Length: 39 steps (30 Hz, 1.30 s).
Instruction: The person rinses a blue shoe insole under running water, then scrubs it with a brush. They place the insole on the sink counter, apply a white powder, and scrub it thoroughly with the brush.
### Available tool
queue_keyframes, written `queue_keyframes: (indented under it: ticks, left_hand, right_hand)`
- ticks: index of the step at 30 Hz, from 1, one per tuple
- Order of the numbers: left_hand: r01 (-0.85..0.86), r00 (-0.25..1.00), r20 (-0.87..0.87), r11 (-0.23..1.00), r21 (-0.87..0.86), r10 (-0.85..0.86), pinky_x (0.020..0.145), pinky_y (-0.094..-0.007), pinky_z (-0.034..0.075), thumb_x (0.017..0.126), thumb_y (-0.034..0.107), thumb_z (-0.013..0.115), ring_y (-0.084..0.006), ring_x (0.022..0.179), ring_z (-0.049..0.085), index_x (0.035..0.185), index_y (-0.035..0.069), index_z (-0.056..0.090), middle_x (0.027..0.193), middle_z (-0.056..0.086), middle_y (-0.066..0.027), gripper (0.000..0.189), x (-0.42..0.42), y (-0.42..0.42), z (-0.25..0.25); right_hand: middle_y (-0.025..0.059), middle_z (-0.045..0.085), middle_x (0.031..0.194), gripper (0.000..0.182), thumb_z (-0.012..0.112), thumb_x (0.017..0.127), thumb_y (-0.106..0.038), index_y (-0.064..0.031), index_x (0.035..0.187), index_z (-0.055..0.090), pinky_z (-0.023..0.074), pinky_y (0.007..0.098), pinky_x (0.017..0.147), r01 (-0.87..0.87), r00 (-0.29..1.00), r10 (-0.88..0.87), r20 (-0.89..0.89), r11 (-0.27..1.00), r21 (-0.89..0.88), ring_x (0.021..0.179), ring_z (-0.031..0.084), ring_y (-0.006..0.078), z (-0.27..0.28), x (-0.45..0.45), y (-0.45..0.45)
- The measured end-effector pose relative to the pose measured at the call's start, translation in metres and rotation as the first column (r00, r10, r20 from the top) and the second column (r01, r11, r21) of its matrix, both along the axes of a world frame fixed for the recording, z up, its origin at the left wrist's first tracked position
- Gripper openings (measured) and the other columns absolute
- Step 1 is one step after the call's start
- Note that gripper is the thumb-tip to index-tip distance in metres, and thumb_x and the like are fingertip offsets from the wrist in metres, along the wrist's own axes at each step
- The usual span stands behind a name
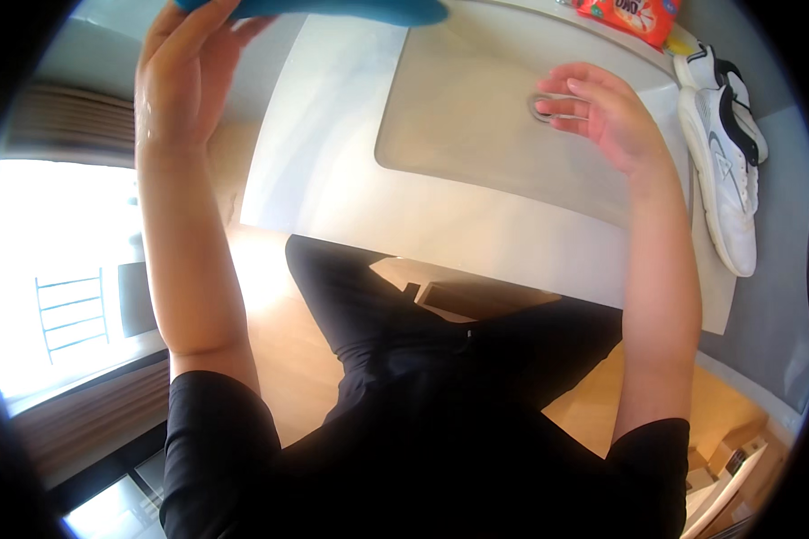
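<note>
At the upper left, my left hand (192, 74) is closed on a flat blue item (350, 8), which runs along the top edge of the picture and is partly cut off; its kind is unclear, perhaps a shoe insole. Wet streaks show on that hand's wrist. My right hand (596, 111) hovers over the sink basin (465, 114) at the right, fingers spread and slightly curled, with nothing in them. Behind its fingertips lies the round drain (541, 108), partly covered from view.
A pair of white sneakers with black collars (721, 162) lies on the counter's right side. Beyond them, at the top right, is a red detergent packet (637, 17). The pale counter (350, 195) edges the basin; my knees are below it. A bright window (67, 269) is at left.
</note>
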<state>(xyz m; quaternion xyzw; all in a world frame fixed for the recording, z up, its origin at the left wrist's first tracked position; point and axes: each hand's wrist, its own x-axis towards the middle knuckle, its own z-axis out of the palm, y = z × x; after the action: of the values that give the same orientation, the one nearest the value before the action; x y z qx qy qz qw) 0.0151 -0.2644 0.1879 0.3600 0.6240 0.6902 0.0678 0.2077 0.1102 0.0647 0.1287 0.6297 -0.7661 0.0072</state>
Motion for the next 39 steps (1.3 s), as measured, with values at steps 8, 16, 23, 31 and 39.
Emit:
queue_keyframes:
  ticks: [8,16,23,31,39]
  left_hand:
    - [-0.354,0.838,-0.535,0.853,-0.384,0.107,0.110,-0.0419,0.047,0.099,0.013,0.067,-0.0206,0.116,0.067,0.134,0.019,0.071,0.124,0.074,-0.0038,0.035,0.034,-0.074,-0.046]
    - [-0.382,0.806,-0.579,0.639,-0.668,-0.123,0.123,-0.0497,0.033,0.075,-0.016,0.059,-0.0370,0.147,0.044,0.117,0.017,0.081,0.151,0.057,-0.0111,0.058,0.061,-0.077,-0.117]
    - [-0.328,0.854,-0.489,0.546,-0.771,-0.179,0.128,-0.0593,0.017,0.072,-0.018,0.042,-0.0364,0.155,0.034,0.134,0.018,0.072,0.157,0.053,-0.0114,0.078,0.061,-0.044,-0.109]
    - [-0.539,0.788,-0.561,0.724,-0.431,0.252,0.119,-0.0513,0.037,0.086,-0.005,0.049,-0.0391,0.140,0.053,0.132,0.006,0.069,0.147,0.060,-0.0187,0.052,0.064,-0.056,-0.132]
    - [-0.676,0.651,-0.719,0.615,-0.405,0.242,0.112,-0.0477,0.043,0.096,0.017,0.063,-0.0400,0.132,0.056,0.130,0.006,0.068,0.143,0.060,-0.0174,0.036,0.069,-0.038,-0.137]
  right_hand:
    - [0.0109,0.072,0.118,0.027,0.062,0.101,-0.023,-0.0045,0.120,0.066,0.0582,0.0346,0.085,-0.024,0.998,0.018,0.063,0.996,0.089,0.103,0.073,0.0220,0.003,-0.003,-0.006]
    - [0.0099,0.074,0.118,0.026,0.062,0.102,-0.026,-0.0068,0.119,0.067,0.0576,0.0336,0.084,-0.075,0.986,0.036,0.161,0.966,0.246,0.101,0.073,0.0202,-0.003,-0.005,-0.010]
    - [0.0089,0.072,0.115,0.024,0.058,0.103,-0.023,-0.0050,0.116,0.067,0.0584,0.0351,0.082,-0.071,0.979,0.006,0.204,0.947,0.313,0.097,0.073,0.0199,-0.005,-0.005,-0.008]
    - [0.0115,0.071,0.117,0.028,0.060,0.100,-0.020,-0.0023,0.120,0.066,0.0591,0.0393,0.085,0.205,0.939,-0.303,0.163,0.874,0.440,0.101,0.073,0.0249,-0.004,-0.013,0.020]
    - [0.0272,0.052,0.144,0.039,0.052,0.101,-0.008,0.0104,0.135,0.047,0.0487,0.0533,0.115,0.700,0.691,-0.715,0.107,0.625,-0.345,0.132,0.055,0.0436,0.014,-0.084,0.107]
